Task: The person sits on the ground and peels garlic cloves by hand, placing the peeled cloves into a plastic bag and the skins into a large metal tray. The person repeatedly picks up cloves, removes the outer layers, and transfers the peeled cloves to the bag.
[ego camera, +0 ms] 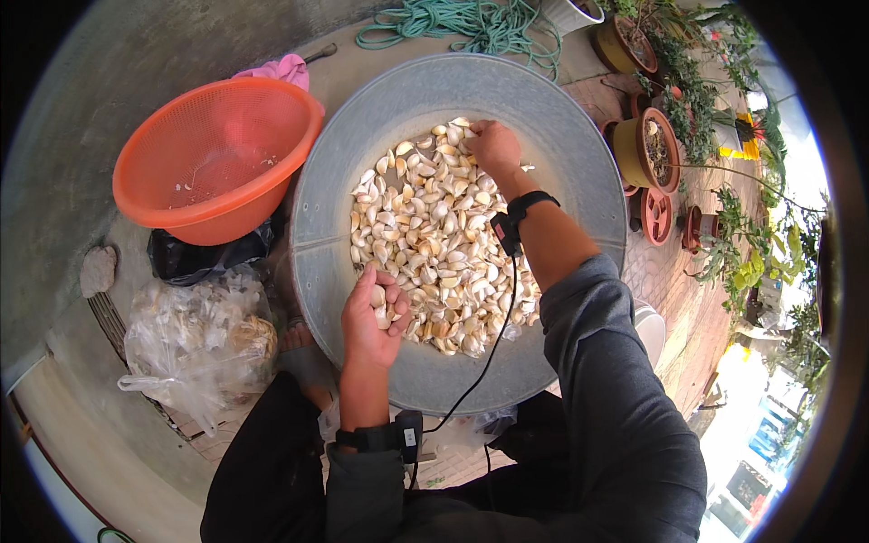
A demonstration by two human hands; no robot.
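A wide galvanised metal basin [326, 271] stands before me, its floor covered with unpeeled garlic cloves [441, 231]. My left hand [372, 319], palm up over the near left side of the pile, has its fingers curled around a few garlic cloves [382, 309]. Over the far side of the heap, my right hand [497, 146] points its fingertips down at the cloves along the edge. Its fingers are partly hidden by the back of the hand, so whether they grip a clove is unclear. Each wrist wears a black strap with a small device.
An orange plastic colander [217, 149] sits left of the basin on a black plastic bag [204, 254]. Nearer lies a clear plastic bag of garlic scraps [204, 332], beside a stone [99, 271]. Green rope [441, 24] is heaped beyond the basin; potted plants [645, 149] line the right. A black cable [499, 339] crosses the basin.
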